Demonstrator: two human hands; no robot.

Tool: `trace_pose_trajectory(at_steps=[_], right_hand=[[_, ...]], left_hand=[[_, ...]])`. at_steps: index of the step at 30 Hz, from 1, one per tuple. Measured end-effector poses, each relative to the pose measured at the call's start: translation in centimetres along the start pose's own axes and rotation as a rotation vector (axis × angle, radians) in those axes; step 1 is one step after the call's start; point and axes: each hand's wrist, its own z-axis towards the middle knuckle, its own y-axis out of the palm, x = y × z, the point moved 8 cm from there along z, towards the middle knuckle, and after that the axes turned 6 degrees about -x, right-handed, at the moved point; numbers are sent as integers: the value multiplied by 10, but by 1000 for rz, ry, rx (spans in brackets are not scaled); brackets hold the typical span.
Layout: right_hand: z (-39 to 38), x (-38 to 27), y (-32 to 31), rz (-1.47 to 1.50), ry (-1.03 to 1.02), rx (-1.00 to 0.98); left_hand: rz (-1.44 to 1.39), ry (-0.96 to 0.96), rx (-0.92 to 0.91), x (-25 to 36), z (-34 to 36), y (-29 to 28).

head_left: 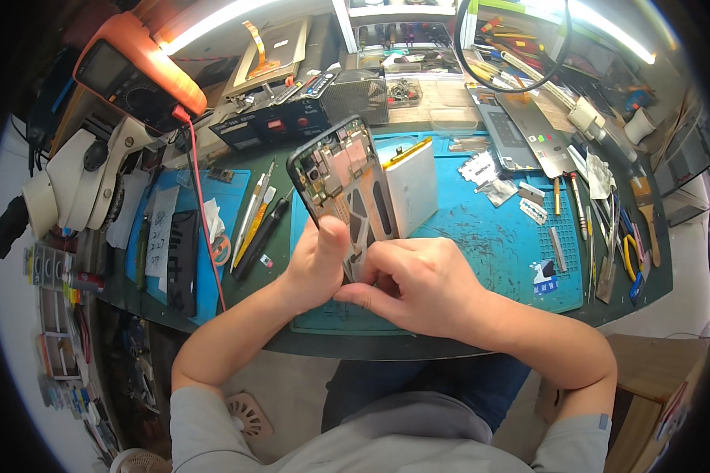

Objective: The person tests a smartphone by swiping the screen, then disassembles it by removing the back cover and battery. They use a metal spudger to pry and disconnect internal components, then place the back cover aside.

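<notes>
**Me:** Above the near edge of the table, over the blue mat, I am holding up an opened phone. Its back is off, so I can see the little parts inside.

**Helper:** Which hand has it?

**Me:** My left hand is wrapped around the bottom end, with my thumb flat on the inside. My right hand is curled tight at the bottom edge too, with fingertips pinching there. I cannot tell if a tool is hidden in it.

**Helper:** How do you do this bit well?

**Me:** I think I should hold the phone still with my left hand and squeeze softly, so the thin frame does not bend. My right fingers should push gently and slowly, just at the edge. The green board near the top looks easy to scratch, so I would keep my thumb off it.

**Helper:** What is beside it?

**Me:** A white flat battery sits just behind the phone, toward the far edge. Tweezers and pens lie on the left side of the table.
</notes>
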Motion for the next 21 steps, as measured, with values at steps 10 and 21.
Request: trace_pose_trajectory(at_steps=[10, 21], right_hand=[[7, 6, -3, 124, 37, -188], [3, -5, -11, -89, -152, -38]], left_hand=[[-40, 8, -59, 2, 0, 11], [35, 57, -124, 9, 5, 21]])
